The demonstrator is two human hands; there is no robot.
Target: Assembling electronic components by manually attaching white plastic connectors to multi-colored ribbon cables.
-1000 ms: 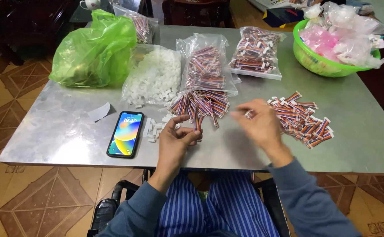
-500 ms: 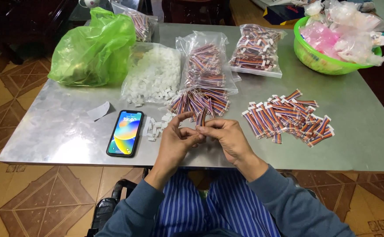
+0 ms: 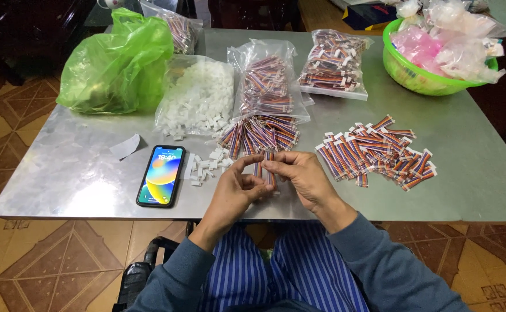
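Near the tabletop's point(image 3: 68, 173) front edge, from the left: smartphone point(image 3: 161, 175) lying flat, then loose white connectors point(image 3: 207, 166). At front-edge centre: left hand point(image 3: 237, 190) and right hand point(image 3: 299, 176) together, fingertips of both pinched on one striped ribbon cable point(image 3: 268, 167). Behind the hands, a loose cable pile point(image 3: 260, 134); toward the right edge, a second pile with white ends point(image 3: 375, 151).

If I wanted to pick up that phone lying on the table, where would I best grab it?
Grip the phone by its two long edges, coming straight down from above. It lies flat, screen up, slightly tilted, on the metal table, so nothing can slide under it easily. Both long sides look free: the scrap of paper and small white connectors lie apart from it.
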